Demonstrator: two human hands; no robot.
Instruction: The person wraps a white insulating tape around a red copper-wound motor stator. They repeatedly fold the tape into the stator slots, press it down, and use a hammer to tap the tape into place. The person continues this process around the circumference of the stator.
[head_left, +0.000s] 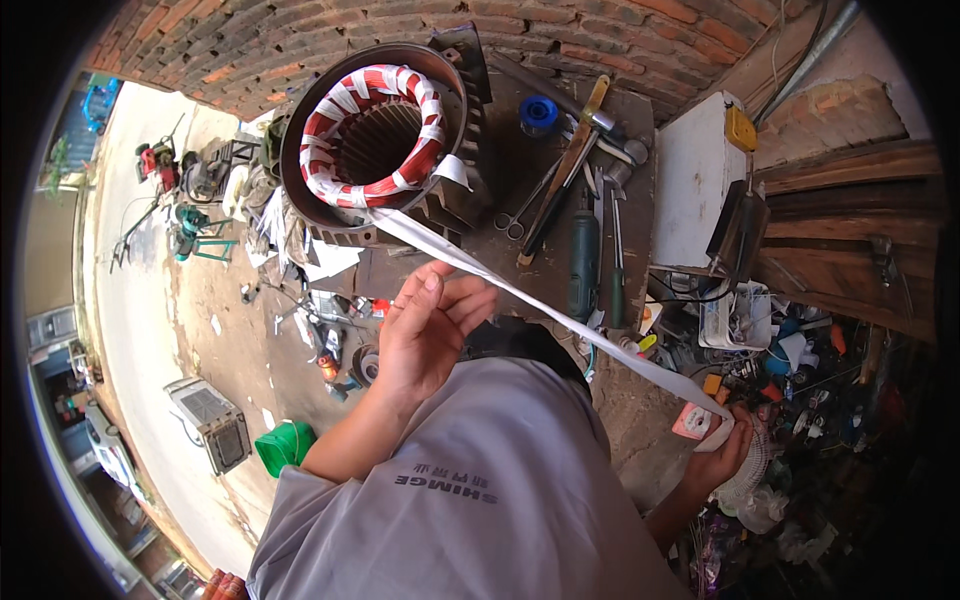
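Observation:
A motor stator [400,145] stands in its round metal housing [292,130] on the bench. White tape is wound in spaced turns around the stator's red winding ring [322,125], with a short loose flap [455,172] at its right side. From the ring's near edge, a long strip of white cotton tape [560,315] stretches down to the right. My right hand [735,445], far out at lower right, is closed on the strip's other end. Just below the strip near the stator, my left hand [430,325] is raised with fingers loosely apart, gripping nothing visible.
Right of the stator lie a hammer [600,120], scissors [515,222], a green power tool [583,260], a screwdriver [617,290] and a blue roll [538,115]. A white box [695,170] stands beyond them. Clutter fills the lower right; a green bucket [285,447] is at left.

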